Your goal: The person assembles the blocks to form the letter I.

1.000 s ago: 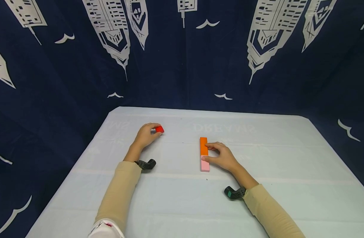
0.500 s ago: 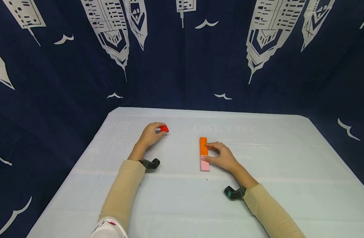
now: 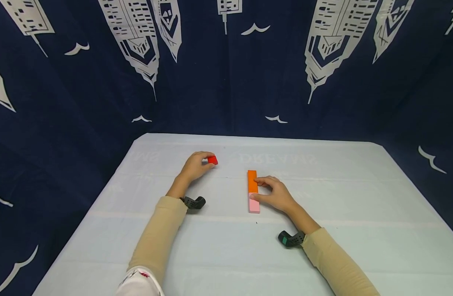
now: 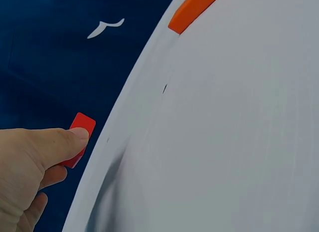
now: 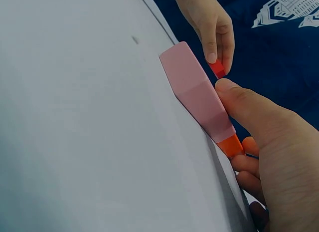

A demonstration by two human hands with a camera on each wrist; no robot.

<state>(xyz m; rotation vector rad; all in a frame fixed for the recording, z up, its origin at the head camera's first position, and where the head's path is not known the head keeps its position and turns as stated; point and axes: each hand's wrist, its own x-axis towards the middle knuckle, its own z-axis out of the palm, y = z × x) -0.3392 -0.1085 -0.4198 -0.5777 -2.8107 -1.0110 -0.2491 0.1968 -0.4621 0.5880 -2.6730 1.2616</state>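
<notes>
My left hand (image 3: 197,166) pinches a small red block (image 3: 213,160) between thumb and fingers, over the far left of the table. The left wrist view also shows the red block (image 4: 82,123) under the thumb tip. To the right, an orange block (image 3: 252,179) and a pink block (image 3: 254,205) lie end to end, the pink one nearer me. My right hand (image 3: 278,196) is at their right side, thumb touching the pink block and fingers touching the orange one. In the right wrist view the pink block (image 5: 194,85) partly hides the orange block (image 5: 230,145).
The table has a white cloth (image 3: 322,255). A dark blue curtain (image 3: 197,94) with pale building and bird prints hangs behind. Each wrist carries a black device, the left wrist device (image 3: 194,202) and the right wrist device (image 3: 291,239).
My left hand has moved to the right with the red block, nearer the orange and pink blocks. The right hand and these two blocks have stayed in place.
</notes>
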